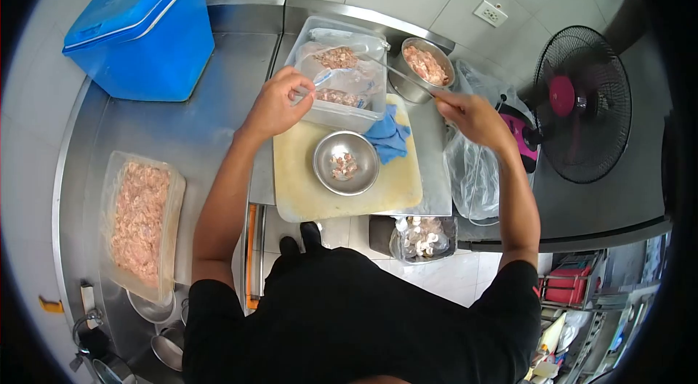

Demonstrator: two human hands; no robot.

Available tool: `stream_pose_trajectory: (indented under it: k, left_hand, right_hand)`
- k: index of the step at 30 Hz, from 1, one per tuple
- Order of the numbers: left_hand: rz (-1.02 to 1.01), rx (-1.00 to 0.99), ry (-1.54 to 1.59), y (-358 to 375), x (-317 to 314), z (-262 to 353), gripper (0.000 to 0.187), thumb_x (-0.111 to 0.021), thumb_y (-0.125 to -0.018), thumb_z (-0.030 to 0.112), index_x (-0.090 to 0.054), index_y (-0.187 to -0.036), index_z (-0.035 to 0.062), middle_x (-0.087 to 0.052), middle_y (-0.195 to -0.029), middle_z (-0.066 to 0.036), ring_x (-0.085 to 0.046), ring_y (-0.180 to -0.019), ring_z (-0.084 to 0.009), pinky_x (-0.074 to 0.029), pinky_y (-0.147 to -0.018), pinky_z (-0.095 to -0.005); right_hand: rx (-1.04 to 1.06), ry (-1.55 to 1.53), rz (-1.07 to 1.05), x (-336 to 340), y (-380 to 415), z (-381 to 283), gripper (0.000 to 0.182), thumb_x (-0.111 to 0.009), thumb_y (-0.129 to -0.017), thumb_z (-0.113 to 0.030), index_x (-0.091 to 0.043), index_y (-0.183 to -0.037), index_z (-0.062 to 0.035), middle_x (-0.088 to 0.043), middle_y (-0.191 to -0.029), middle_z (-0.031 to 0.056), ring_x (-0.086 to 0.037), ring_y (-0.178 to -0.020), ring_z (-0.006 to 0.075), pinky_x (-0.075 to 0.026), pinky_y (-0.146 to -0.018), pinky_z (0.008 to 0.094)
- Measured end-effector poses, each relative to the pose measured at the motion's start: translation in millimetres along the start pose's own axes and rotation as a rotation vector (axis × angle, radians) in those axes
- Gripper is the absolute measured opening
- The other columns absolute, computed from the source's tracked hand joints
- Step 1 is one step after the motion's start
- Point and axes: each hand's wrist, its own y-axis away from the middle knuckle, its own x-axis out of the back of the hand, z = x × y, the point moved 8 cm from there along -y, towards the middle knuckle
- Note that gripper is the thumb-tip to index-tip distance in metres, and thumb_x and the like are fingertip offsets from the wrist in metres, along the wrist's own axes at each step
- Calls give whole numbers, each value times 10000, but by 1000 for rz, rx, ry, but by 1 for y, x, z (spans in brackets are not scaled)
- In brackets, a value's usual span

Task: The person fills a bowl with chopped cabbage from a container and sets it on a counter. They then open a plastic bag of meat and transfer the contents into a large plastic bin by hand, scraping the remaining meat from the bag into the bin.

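Observation:
My left hand (282,102) is closed in a pinch at the edge of a clear plastic bag (347,80). The bag lies in a translucent plastic tub (340,119) and has chopped meat (337,58) in and around it. In my right hand (471,116) is a long, thin metal utensil (398,73); its far end reaches over the bag, and its tip is too small to make out. Below the tub, a steel bowl (325,159) with a few meat pieces stands on a yellowish cutting board (298,191). A blue cloth (390,137) lies beside it.
A steel pot (416,92) of raw meat stands right of the tub. Further right are plastic bags (472,177) and a fan (582,104). On the left stand a blue cooler (156,42) and a container of minced meat (142,220). A bin (423,239) sits below the counter.

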Motion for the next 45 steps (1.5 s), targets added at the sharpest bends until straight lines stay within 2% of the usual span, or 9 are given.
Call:
stream_pose_trajectory:
  k: [5, 8, 19, 26, 29, 36, 39, 42, 45]
  left_hand:
    - [105, -60, 49, -2, 16, -3, 89, -593, -682, 20, -575, -768, 35, -540, -802, -51, -514, -666, -152, -434, -595, -253]
    - [125, -94, 93, 0, 17, -7, 104, -581, -665, -3, -572, -762, 34, -544, -795, -53, -515, -663, -154, -438, -599, -258]
    - [155, -109, 179, -8, 24, -11, 95, -573, -662, -13, -582, -748, 28, -565, -798, -58, -535, -661, -146, -443, -591, -253]
    - [140, -94, 219, -9, 28, -18, 108, -541, -681, -57, -580, -745, 22, -560, -805, -50, -525, -711, -119, -431, -628, -240]
    - [139, -95, 240, -10, 27, -17, 112, -537, -682, -63, -579, -744, 21, -560, -806, -55, -525, -710, -116, -430, -630, -238]
    - [92, -74, 286, -10, 21, -25, 109, -530, -682, -70, -575, -743, 9, -560, -811, -58, -539, -760, -126, -435, -683, -245]
    - [95, -74, 303, -8, 17, -27, 103, -533, -688, -62, -577, -746, 11, -561, -810, -52, -535, -754, -126, -430, -676, -245]
    - [117, -82, 238, -8, 16, -26, 63, -568, -677, -23, -581, -732, 6, -581, -790, -60, -563, -697, -134, -463, -619, -247]
    - [134, -61, 247, -6, 17, -25, 66, -565, -684, -24, -589, -738, 6, -581, -796, -64, -562, -698, -132, -460, -612, -243]
  right_hand:
    - [227, 349, -161, -24, -76, -54, 225, -469, -866, -214, -637, -931, -79, -602, -773, 189, -584, -752, 356, -450, -681, 415]
    - [257, 596, -219, -48, -116, -51, 251, -483, -857, -171, -631, -1046, -97, -609, -805, 188, -594, -745, 326, -458, -685, 392]
    - [189, 685, -458, -91, -183, -81, 266, -468, -815, -182, -636, -951, -26, -635, -925, 176, -614, -880, 320, -489, -728, 398]
    - [231, 613, -658, -113, -218, -87, 231, -467, -728, -117, -601, -737, 71, -590, -640, 178, -570, -531, 282, -451, -475, 405]
    - [3, 668, -701, -123, -221, -85, 195, -448, -759, -127, -434, -619, 8, -444, -550, 101, -415, -464, 197, -349, -419, 368]
    - [57, 538, -578, -144, -224, -64, 196, -453, -793, -158, -565, -739, -7, -553, -631, 128, -545, -566, 256, -447, -519, 385]
    - [260, 606, -481, -154, -216, -60, 269, -465, -840, -197, -614, -1028, -74, -617, -917, 207, -602, -862, 366, -481, -736, 444]
    - [362, 655, -428, -172, -199, -51, 261, -460, -848, -186, -590, -1034, -57, -617, -899, 213, -606, -848, 363, -477, -728, 456]
    - [215, 459, -225, -179, -195, -39, 232, -454, -849, -173, -578, -1002, -51, -620, -893, 201, -604, -846, 361, -474, -731, 457]
